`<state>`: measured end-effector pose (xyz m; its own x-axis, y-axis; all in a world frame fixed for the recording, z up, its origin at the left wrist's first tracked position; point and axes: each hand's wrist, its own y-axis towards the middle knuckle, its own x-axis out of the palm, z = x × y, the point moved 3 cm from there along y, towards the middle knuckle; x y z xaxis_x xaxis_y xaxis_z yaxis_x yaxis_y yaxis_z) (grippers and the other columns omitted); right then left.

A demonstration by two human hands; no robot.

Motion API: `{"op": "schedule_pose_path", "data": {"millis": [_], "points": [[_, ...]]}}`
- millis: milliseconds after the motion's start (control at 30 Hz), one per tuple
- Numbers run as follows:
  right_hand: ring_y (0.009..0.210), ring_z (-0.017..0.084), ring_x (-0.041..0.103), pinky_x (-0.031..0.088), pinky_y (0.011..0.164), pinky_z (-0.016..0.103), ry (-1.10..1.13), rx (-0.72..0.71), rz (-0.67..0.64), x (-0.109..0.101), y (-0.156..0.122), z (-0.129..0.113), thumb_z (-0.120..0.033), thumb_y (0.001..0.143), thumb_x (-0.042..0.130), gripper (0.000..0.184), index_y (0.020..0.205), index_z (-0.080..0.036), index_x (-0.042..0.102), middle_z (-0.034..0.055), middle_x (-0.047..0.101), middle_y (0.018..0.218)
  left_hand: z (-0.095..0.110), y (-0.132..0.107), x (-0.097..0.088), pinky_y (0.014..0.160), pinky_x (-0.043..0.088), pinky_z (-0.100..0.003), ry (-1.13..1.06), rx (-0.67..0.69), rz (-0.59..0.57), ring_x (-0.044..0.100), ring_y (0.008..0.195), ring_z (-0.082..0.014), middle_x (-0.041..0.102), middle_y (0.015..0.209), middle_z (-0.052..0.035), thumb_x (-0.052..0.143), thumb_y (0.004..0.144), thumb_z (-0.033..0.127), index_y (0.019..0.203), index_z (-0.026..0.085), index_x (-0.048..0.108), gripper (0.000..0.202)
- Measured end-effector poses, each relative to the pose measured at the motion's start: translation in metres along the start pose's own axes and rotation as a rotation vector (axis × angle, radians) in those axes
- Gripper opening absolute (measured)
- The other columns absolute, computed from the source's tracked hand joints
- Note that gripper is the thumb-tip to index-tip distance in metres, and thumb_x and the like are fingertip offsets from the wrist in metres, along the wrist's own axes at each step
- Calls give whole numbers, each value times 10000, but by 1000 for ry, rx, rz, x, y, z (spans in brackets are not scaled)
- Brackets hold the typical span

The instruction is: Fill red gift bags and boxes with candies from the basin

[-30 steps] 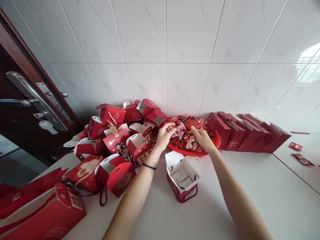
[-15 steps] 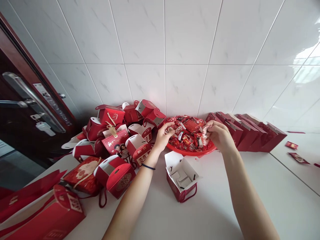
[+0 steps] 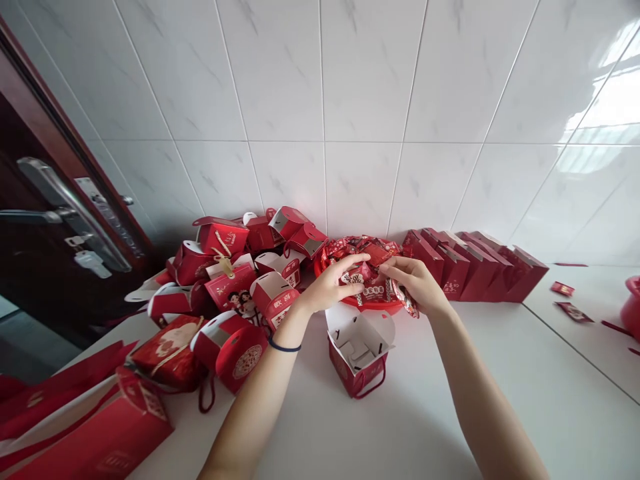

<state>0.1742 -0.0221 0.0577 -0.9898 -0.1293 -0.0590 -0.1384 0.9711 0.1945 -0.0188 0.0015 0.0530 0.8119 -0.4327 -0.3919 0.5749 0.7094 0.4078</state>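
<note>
My left hand (image 3: 333, 287) and my right hand (image 3: 416, 283) are both over the near rim of a red plate (image 3: 373, 305) heaped with red-wrapped candies (image 3: 373, 257). The left fingers curl around a candy packet (image 3: 353, 277). The right hand pinches several wrapped candies (image 3: 407, 300) that hang below its fingers. Just in front of the plate stands a small red gift box (image 3: 359, 350) with its white flaps open and a red cord handle, below and between the two hands.
A heap of red gift boxes (image 3: 235, 280) lies to the left, with folded red bags (image 3: 85, 420) at the near left. A row of red paper bags (image 3: 475, 270) stands along the tiled wall on the right. Loose packets (image 3: 567, 300) lie far right; a door (image 3: 55, 227) is left.
Both hands have drawn back from the plate toward the open box, each with candy. The right hand came down and left from the plate's right side. The view has tilted down a little.
</note>
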Motion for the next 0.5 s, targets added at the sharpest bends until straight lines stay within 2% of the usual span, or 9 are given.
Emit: {"op": "schedule_pose_path", "data": {"millis": [67, 167, 300, 400, 500], "points": [[586, 114, 523, 408, 539, 252, -89, -27, -64, 0, -2, -4, -570, 726, 781, 408, 802, -174, 721, 29, 701, 752, 2, -5, 0, 1177, 388, -416, -5, -25, 39, 439, 1444, -279, 522, 1527, -92, 681, 833, 244, 1402, 227, 563, 582], [622, 121, 525, 405, 566, 255, -219, -61, -162, 0, -5, -7, -538, 741, 776, 383, 816, -165, 743, 18, 672, 728, 4, -12, -2, 1164, 403, -412, 11, -51, 75, 462, 1424, -273, 547, 1503, -85, 675, 845, 238, 1375, 236, 583, 537], [544, 98, 443, 332, 502, 250, -298, -110, -218, 0, -10, -10, -531, 786, 732, 378, 771, -153, 719, -6, 592, 638, 5, -20, -3, 1118, 451, -413, -23, -96, -2, 532, 1355, -273, 541, 1505, -81, 708, 836, 245, 1373, 248, 588, 550], [565, 108, 492, 381, 524, 252, -348, -151, -309, 3, -14, -13, -494, 831, 696, 342, 758, -160, 706, 6, 623, 664, 1, -25, 0, 897, 581, -405, -114, -219, -130, 706, 1061, -253, 587, 1440, -114, 707, 857, 301, 1407, 263, 568, 569], [617, 129, 553, 432, 567, 259, -418, -182, -352, 4, -14, -14, -430, 852, 679, 284, 753, -166, 712, 27, 676, 718, -8, -29, 5, 768, 589, -373, -129, -341, -257, 741, 834, -223, 739, 1109, -102, 682, 879, 314, 1395, 235, 585, 532]]}}
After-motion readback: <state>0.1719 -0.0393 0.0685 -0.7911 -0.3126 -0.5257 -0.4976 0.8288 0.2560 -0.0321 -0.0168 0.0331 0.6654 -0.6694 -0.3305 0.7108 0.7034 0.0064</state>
